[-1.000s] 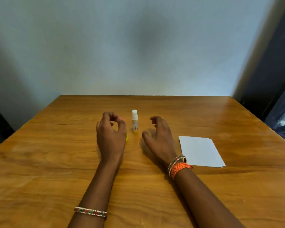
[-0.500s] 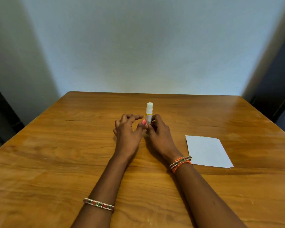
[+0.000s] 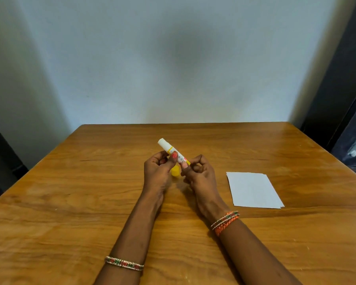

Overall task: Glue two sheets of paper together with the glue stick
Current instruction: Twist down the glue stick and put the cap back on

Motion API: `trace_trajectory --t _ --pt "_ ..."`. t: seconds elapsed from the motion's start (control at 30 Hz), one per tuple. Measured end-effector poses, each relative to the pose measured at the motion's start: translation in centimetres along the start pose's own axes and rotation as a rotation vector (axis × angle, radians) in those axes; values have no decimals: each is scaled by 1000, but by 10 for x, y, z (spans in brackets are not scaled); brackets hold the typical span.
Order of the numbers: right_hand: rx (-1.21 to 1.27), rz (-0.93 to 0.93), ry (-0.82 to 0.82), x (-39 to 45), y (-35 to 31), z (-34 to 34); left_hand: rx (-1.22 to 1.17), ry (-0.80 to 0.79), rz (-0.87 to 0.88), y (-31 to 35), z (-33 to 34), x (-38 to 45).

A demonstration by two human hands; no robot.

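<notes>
Head view: both hands meet above the middle of the wooden worktop [image 3: 90, 202] with the glue stick [image 3: 171, 150] lifted between them. The stick is tilted, its white end pointing up and away to the left, its yellow-banded end low on the right. The left hand [image 3: 158, 171] pinches the barrel near the middle, thumb on the near side and fingers curled behind. The right hand [image 3: 199, 173] holds the lower end, fingers curled around it and the thumb pressed up against the barrel.

A small yellow piece [image 3: 175, 172] shows just below the stick, in the gap between the two hands. It looks like a cap, but whether it rests on the worktop or is held by a finger cannot be told.

The sheets of paper [image 3: 253, 189] lie flat on the worktop to the right of the right hand, apart from it. A second edge peeks out at the near right corner, so there seems to be a stack of two, roughly squared up and untouched.

As a judgement, the task is at its opening step: the stick is in hand and probably being readied. No glue is visible on the paper, the sheets are not separated, and spreading, aligning and pressing all remain.
</notes>
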State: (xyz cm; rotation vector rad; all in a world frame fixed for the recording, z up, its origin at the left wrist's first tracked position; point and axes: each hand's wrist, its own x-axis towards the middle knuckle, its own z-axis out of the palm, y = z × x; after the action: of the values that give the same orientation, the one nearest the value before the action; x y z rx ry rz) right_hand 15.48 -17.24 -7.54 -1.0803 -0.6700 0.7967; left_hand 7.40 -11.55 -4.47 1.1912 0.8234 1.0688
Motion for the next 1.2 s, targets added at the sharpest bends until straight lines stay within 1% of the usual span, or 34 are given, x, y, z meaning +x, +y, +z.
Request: trace_trajectory --t 0.1,0.17,0.2,0.3,0.33,0.37,0.47,0.67,0.73,0.77,0.8,0.87,0.9,0.97,1.07,1.2 --pt "-170 -158 52 -3 -4 3 -55 41 -25 0 2 0" --pt "-181 -147 60 -2 -4 3 -65 75 -18 1 2 1" --pt "-129 -86 46 -2 -5 3 -60 82 -1 2 1 2" --pt "198 207 -94 -1 -10 2 -48 42 51 4 -2 4" --pt "261 253 -118 -1 -11 0 -44 27 54 4 -3 4" --pt "292 261 -121 0 -11 0 -39 19 56 4 -4 3" --pt "263 179 -94 1 -7 -1 -28 11 65 2 -5 3" --pt "11 -40 6 0 -6 1 -20 19 75 2 -3 3" --pt "-27 -48 49 0 -6 1 -24 24 72 1 -3 3" --pt "27 0 69 0 -6 1 -24 21 71 1 -2 3" --pt "131 79 75 0 -6 1 -17 14 74 0 -1 3" --pt "373 255 1 0 -8 0 -15 -7 88 -1 -1 4" --pt "454 323 -43 0 -10 0 -17 -15 91 -2 -1 5" --pt "509 400 -103 1 -12 -1 -3 -12 86 -2 -4 6" --pt "515 401 -84 2 -10 2 -8 -46 79 -3 -6 6" --pt "528 320 -13 6 -6 0 27 -64 97 -4 1 2"
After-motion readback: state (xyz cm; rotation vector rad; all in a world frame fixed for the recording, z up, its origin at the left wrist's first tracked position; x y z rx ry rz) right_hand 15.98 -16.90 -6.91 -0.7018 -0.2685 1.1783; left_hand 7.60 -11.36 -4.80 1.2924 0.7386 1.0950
